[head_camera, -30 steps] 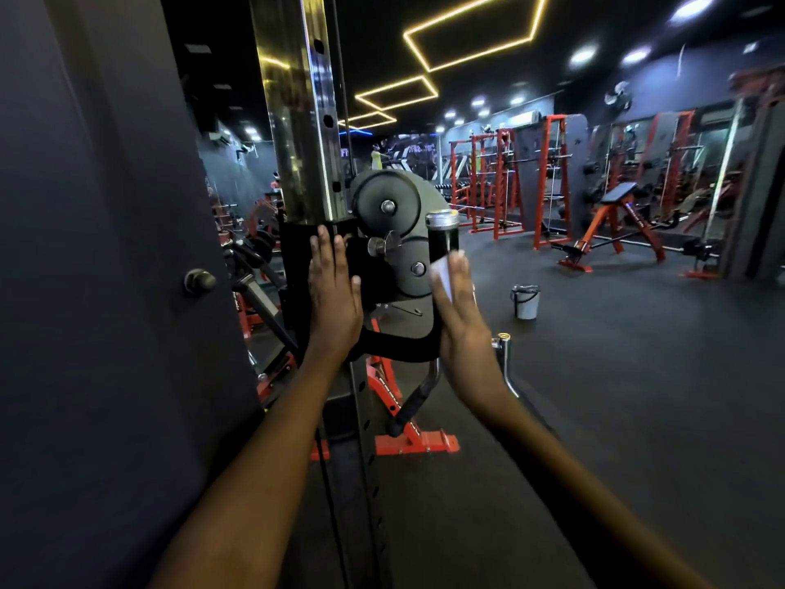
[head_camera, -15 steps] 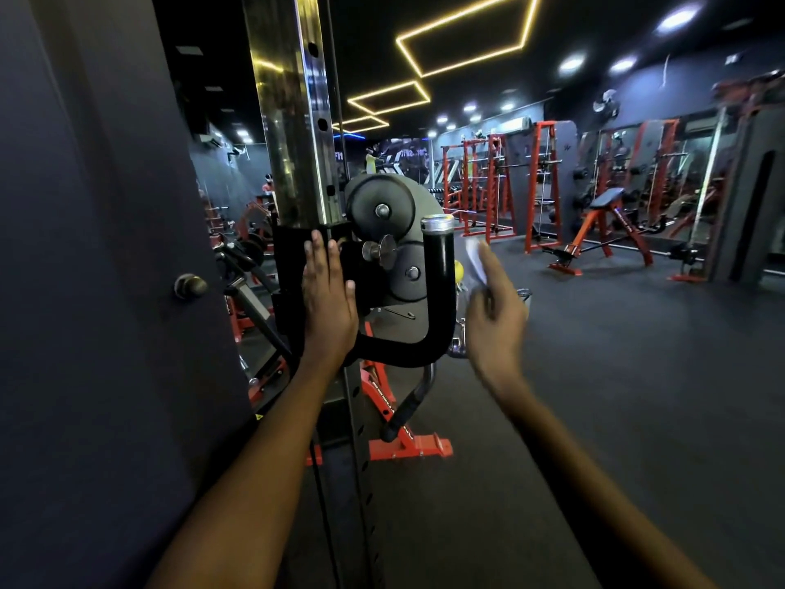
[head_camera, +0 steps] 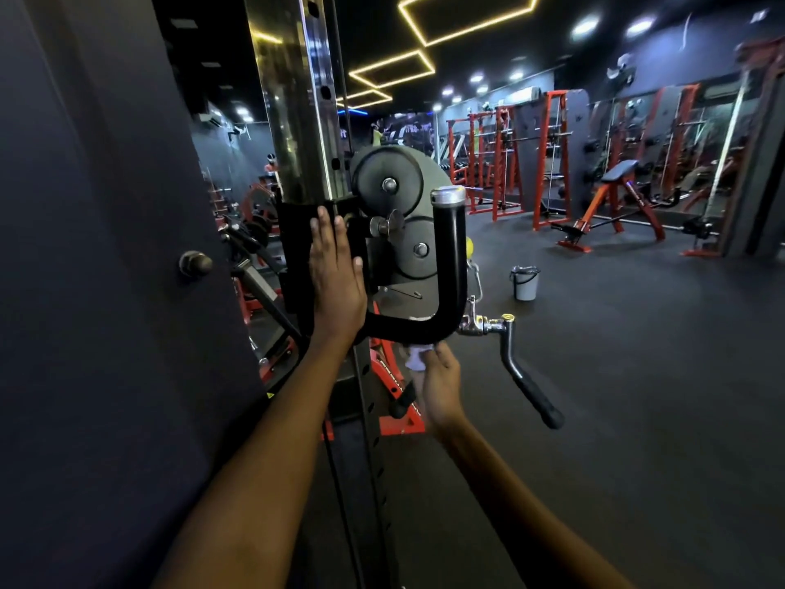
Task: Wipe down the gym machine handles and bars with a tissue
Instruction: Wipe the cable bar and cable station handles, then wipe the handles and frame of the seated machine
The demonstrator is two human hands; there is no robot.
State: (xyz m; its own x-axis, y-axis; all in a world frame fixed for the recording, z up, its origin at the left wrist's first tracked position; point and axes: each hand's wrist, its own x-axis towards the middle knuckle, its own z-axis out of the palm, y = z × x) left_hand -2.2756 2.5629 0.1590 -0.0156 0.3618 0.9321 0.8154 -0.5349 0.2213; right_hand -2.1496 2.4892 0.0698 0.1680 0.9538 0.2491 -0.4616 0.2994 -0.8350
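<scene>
A single head-worn camera looks forward and slightly down along both forearms, close to a cable machine's upright post (head_camera: 297, 99) at 12 o'clock. Its wide lens bends the edges. A dark panel (head_camera: 106, 248) fills 9 o'clock; the gym floor (head_camera: 637, 376) stretches far off toward 2 o'clock.

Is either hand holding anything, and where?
The right hand pinches a white tissue at its lower end. The left hand rests flat, holding nothing.
</scene>
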